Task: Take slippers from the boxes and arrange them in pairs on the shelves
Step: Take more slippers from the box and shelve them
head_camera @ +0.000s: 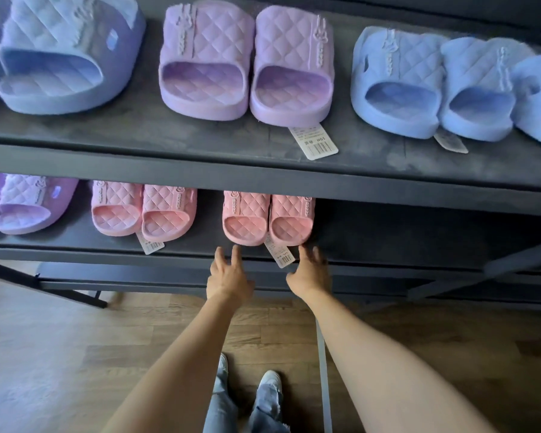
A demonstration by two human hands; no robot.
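Setting: dark rack standing on wood floor, seen from above.
Task item: pink slipper pair on lower shelf, the two touching, front ends right at the shelf lip.
Tag: price tag hangs from the pair over the lip.
Left: left hand empty, fingers spread, tips at the pair's front; contact unclear.
Right: right hand empty, fingers loose, just beside the tag.
Neighbours: second pink pair to the left, apart; lilac pair and blue pair on upper shelf.
Step, my guess: squaring up a placed pair.
Risk 1: right fingers snag the tag, slipper drags off the lip.
Risk 2: uneven push splits or skews the pair.
Risk 3: upper shelf hides the backs, so depth is hard to judge.
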